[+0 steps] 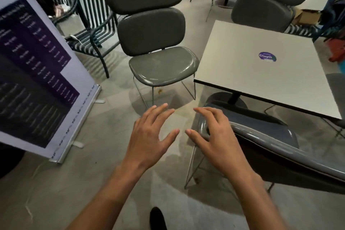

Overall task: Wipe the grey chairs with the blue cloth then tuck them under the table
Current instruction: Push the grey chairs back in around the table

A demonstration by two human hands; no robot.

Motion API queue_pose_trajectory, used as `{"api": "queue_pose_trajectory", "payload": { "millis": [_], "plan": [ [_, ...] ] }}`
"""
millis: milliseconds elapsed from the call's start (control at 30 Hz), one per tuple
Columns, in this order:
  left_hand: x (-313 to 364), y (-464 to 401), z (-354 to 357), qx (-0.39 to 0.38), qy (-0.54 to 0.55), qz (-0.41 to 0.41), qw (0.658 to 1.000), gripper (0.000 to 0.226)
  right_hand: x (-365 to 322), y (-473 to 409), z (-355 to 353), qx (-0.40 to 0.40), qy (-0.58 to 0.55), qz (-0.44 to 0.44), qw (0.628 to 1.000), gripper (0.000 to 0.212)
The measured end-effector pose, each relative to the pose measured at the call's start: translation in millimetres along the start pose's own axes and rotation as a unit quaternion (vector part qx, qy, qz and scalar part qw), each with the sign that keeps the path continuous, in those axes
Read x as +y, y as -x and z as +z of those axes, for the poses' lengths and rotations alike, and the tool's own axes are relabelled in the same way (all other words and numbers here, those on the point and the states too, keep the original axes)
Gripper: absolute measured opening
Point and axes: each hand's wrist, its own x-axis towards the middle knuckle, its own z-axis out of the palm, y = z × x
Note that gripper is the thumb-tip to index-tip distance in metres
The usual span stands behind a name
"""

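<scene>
**Head view: two bare hands by the near grey chair**

Head camera looks down at two hands held out over the floor. The left hand [149, 134] is spread flat in the air, fingers straight and apart, holding nothing. The right hand [211, 132] has its fingers bent a little and spread — it is in front of the rounded edge of the near grey chair [261, 136], but I cannot tell if it touches. It holds nothing too.

That near chair sits partly under the white table [242, 65], which has a round purple sticker [267, 56] on top. A second grey chair [160, 61] stands at the left side of the table, pulled out, with its seat just beside the table edge. A third grey chair [261, 11] stands at the far side.

No blue cloth shows anywhere. A tall banner [37, 73] with purple panels leans on the left, and a dark slatted bench [89, 30] stands behind it.
</scene>
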Motion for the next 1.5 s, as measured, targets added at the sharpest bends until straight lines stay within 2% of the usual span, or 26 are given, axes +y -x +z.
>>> {"api": "queue_pose_trajectory", "payload": {
  "millis": [333,600,867,1133,1500],
  "plan": [
    [-92.2,-2.0,-48.5,0.010,-0.021,-0.107,0.994,0.066,-46.7,-67.5,89.8,-0.063,-0.025,-0.056,0.996,0.061],
    [-158.4,-45.4,-59.7,0.013,-0.035,-0.170,0.985,0.065,-59.3,-167.8,148.3,-0.115,-0.048,-0.066,0.990,0.064],
    [-221.8,-148.3,-55.2,-0.035,-0.004,-0.205,0.978,0.066,-56.8,-290.5,175.4,-0.127,-0.077,-0.029,0.989,0.064],
    [-278.8,-264.4,-63.7,-0.026,0.036,-0.221,0.974,0.064,-57.1,-418.7,182.0,-0.104,-0.090,0.008,0.990,0.057],
    [-400.9,-415.9,-83.1,-0.034,0.059,-0.180,0.981,0.063,-95.6,-571.4,236.0,-0.070,-0.107,0.060,0.990,0.056]
  ]
}}
